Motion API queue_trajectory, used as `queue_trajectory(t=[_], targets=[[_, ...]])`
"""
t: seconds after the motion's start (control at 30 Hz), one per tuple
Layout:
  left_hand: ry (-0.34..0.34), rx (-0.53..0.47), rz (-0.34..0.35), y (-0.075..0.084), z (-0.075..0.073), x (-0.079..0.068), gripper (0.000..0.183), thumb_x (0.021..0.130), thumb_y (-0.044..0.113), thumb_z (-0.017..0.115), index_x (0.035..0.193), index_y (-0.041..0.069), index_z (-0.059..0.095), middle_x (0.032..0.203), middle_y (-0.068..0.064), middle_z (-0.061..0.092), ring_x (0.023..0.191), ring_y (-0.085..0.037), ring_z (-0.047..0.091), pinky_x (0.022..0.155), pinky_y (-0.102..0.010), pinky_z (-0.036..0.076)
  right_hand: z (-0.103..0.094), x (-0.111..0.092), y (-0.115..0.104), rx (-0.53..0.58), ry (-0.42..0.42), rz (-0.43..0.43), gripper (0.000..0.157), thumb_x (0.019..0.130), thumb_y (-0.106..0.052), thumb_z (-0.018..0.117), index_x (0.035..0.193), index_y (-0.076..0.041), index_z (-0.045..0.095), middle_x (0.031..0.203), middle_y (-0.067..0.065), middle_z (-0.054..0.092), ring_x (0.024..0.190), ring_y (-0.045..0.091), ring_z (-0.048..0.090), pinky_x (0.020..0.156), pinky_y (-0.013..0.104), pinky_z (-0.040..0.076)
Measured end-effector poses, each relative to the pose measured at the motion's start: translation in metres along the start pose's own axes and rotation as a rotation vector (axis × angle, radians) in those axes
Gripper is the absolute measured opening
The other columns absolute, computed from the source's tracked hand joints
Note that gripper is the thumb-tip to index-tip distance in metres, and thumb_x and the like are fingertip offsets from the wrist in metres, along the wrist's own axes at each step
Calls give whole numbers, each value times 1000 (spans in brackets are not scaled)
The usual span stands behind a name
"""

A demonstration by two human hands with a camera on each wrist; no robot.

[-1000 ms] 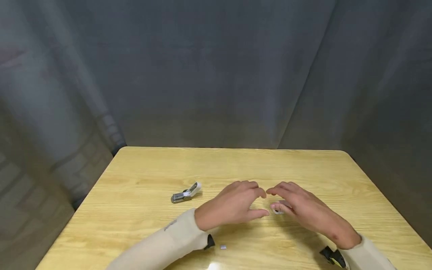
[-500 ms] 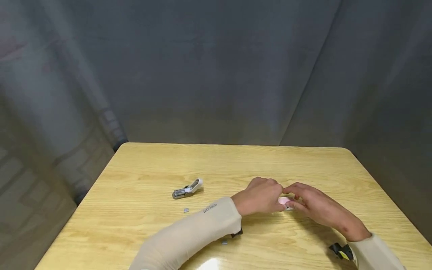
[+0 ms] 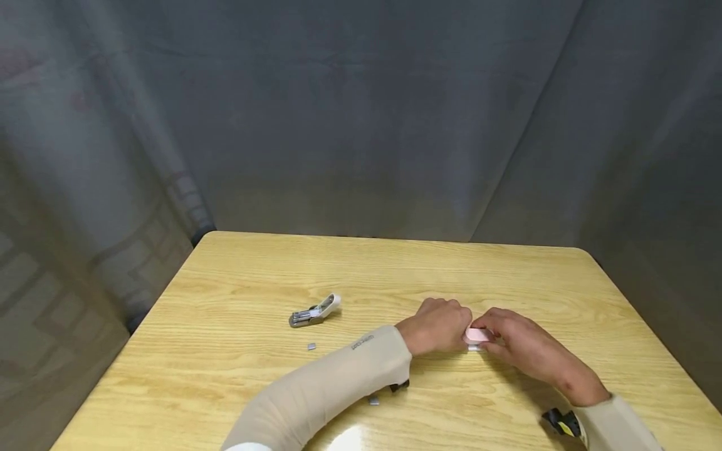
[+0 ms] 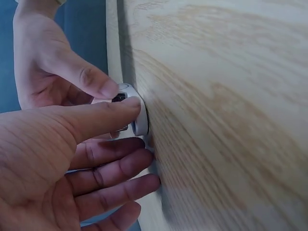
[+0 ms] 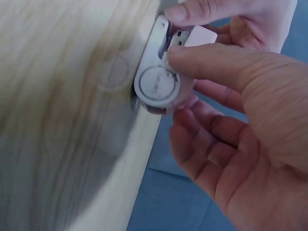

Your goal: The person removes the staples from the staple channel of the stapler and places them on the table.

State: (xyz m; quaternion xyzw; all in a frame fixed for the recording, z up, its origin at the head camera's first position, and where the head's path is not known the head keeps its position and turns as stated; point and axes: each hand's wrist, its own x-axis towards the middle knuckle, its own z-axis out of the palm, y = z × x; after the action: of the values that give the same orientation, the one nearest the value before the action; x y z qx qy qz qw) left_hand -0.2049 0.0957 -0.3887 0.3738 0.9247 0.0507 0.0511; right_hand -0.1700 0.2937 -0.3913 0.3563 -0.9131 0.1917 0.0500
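Note:
A small pink-and-white stapler is held low over the table, between both hands in the head view. My left hand pinches its left end, the thumb lying along the white base in the left wrist view. From the other side my right hand grips it, thumb against the metal middle part. The right wrist view shows the round end of the base and the pink top raised apart from it. Fingers cover much of the body.
Another stapler, grey with a white top, lies opened left of the hands. Two small grey pieces, perhaps staple strips, lie on the table: one piece below that stapler, another piece beside the left sleeve. A dark curtain hangs behind.
My left hand has moved right and taken hold of the stapler in my right hand. The stapler's pink top now shows more between the hands. The head view has shifted slightly.

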Motion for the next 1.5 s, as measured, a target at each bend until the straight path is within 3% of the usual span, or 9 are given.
queue_trajectory(t=[0.23,0.47,0.87,1.1,1.27,1.4,1.5], targets=[[-4,27,-30,2,2,4,33,92,37,79,72,24,56,61,10,50,55,-6,41,51,-23,39,6,0,-5,34,7,81,25,84,-4,84,103,-15,72,95,-13,57,79,3,51,68,28,48],[-8,19,-62,1,1,8,32,84,40,87,71,26,61,61,12,54,55,-5,44,54,-23,41,9,1,-8,91,50,147,23,82,-2,84,98,-15,74,83,-10,49,72,3,43,61,25,40],[-15,-18,-63,0,0,8,30,81,39,89,73,26,63,67,15,56,64,-4,49,58,-24,41,7,-12,-2,246,115,220,21,86,-3,82,102,-13,73,87,-8,57,75,7,51,61,26,46],[-23,-52,-89,-4,-4,6,29,80,38,90,76,26,65,71,15,56,69,-4,50,60,-24,41,0,-14,2,307,97,245,18,90,-5,78,106,-9,72,93,-6,65,82,8,59,69,30,56],[-14,-57,-76,-6,-6,6,28,79,37,91,75,25,66,72,15,56,71,-4,50,60,-23,41,-1,-17,7,381,81,334,15,95,-10,74,110,-9,72,99,-2,67,88,12,60,73,28,53],[-26,-73,-66,-5,-5,6,28,79,36,91,72,26,66,71,16,57,72,-4,50,62,-23,40,-2,-24,12,478,42,419,22,95,-13,75,116,-6,71,105,4,68,89,15,59,71,27,50],[-19,-89,-47,-2,-4,7,29,79,36,91,70,25,66,67,16,57,69,-4,50,60,-22,40,-7,-29,14,511,16,435,27,94,-11,76,118,-2,68,104,8,67,84,14,58,66,27,49]])
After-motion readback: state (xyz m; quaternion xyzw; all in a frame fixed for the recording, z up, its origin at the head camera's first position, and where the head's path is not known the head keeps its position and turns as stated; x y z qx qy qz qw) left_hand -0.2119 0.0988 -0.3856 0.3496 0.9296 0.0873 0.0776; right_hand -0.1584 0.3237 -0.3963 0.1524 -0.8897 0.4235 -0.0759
